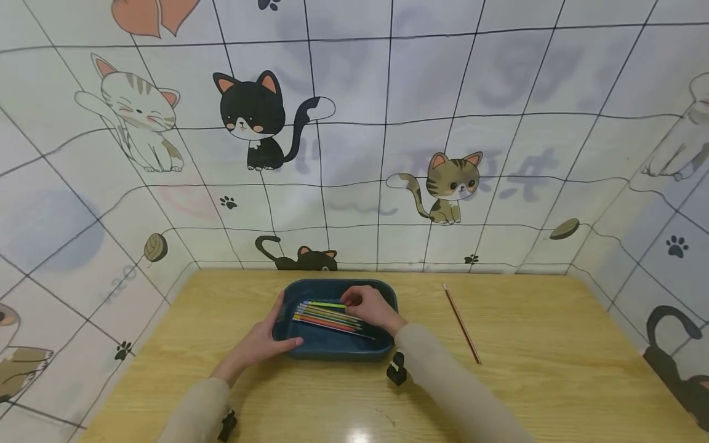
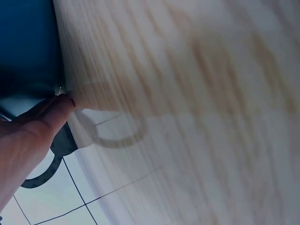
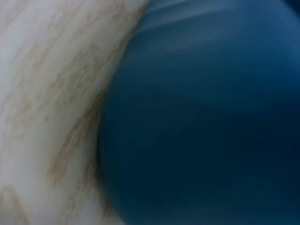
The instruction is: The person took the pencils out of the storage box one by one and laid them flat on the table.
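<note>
A dark blue tray (image 1: 332, 354) holds several pencils (image 1: 324, 319) in mixed colours, lying side by side. My left hand (image 1: 260, 341) grips the tray's left front corner, fingers along the outer left side and thumb over the front rim. In the left wrist view, a fingertip (image 2: 63, 105) meets the tray's edge. Over the inside of the tray, my right hand (image 1: 370, 306) pinches the end of a yellow-green pencil (image 1: 328, 304) at the back of the bunch. The right wrist view shows the tray's outer wall (image 3: 201, 117), with the hand out of sight.
One reddish-brown pencil (image 1: 462, 324) lies alone on the wooden table (image 1: 532, 344), right of the tray. Behind the table hangs a white cat-patterned cloth (image 1: 354, 154) with black grid lines, which also covers both sides.
</note>
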Tool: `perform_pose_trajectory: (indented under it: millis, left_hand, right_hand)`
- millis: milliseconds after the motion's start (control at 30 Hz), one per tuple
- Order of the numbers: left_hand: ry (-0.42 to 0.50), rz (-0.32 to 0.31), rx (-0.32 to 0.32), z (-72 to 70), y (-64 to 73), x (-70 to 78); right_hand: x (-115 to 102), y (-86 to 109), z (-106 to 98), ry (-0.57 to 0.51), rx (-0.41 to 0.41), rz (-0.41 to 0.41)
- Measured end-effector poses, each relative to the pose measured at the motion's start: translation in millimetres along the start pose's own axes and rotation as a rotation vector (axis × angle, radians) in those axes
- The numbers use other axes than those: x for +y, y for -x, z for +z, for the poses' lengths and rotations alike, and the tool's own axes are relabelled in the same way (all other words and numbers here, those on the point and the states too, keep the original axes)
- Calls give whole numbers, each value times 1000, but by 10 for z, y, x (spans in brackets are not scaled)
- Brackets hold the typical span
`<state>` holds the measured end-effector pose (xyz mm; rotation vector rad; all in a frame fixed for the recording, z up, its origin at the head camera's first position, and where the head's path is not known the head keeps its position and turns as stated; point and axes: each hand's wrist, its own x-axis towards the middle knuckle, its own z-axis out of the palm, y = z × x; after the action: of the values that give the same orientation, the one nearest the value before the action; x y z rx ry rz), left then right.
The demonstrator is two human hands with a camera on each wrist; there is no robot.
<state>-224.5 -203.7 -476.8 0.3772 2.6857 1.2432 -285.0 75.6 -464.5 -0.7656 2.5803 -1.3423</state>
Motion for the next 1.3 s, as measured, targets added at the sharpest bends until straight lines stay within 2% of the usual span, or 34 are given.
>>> perform_pose_trajectory:
  millis: [300, 567, 933, 1067, 1300]
  left_hand:
    - [21, -5, -8, 4, 16, -15]
    - [26, -16, -15, 10, 11, 15]
    - [61, -26, -14, 18, 11, 10]
    - [66, -32, -20, 9, 9, 7]
    - [66, -33, -28, 16, 14, -17]
  right_hand:
    - [50, -49, 52, 14, -11, 51]
    - [68, -37, 79, 119, 12, 87]
    - [71, -40, 89, 182, 3, 93]
    - [81, -47, 84, 156, -7, 81]
    - [80, -30, 98, 78, -70, 101]
